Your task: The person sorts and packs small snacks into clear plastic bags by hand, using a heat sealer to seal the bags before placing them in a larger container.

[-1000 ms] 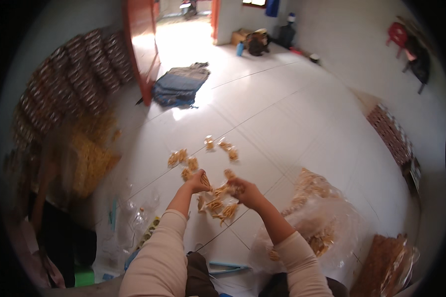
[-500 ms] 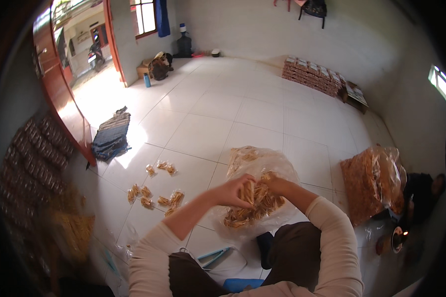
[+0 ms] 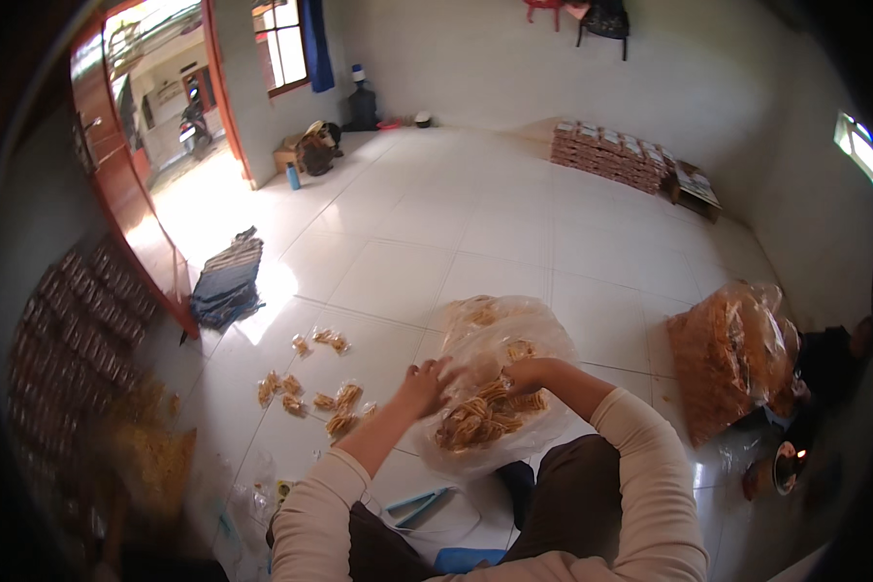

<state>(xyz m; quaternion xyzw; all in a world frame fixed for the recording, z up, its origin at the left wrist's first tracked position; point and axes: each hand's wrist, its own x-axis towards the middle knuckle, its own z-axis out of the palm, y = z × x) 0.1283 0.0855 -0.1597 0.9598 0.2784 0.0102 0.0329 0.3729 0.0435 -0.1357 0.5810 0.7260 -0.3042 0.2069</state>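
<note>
A clear plastic bag [image 3: 444, 451] full of tan, stick-like snack pieces [image 3: 480, 417] lies on the floor in front of my knees. To the left of its mouth is my left hand [image 3: 425, 386], fingers apart and slightly blurred, with nothing visible in them. My right hand [image 3: 531, 375] is at the right side of the bag's mouth, fingers curled downward against the snacks and plastic; what they grip is hidden. Small clear packets of snack [image 3: 339, 424] lie scattered on the tiles to the left. Behind the bag's mouth, its plastic bulges over more snacks [image 3: 485, 312].
A sealing tool with light blue arms [image 3: 420, 506] lies by my lap. A big snack-filled sack [image 3: 703, 364] stands at right, near a seated person [image 3: 824, 378] and a small flame [image 3: 800, 453]. Stacked packs [image 3: 78, 320] line the left, with a folded cloth [image 3: 228, 281] near the door.
My hands, close together over the snacks before, have parted. The left has swung left and opened; the right has lowered slightly to the bag's mouth. The view has tilted slightly.
</note>
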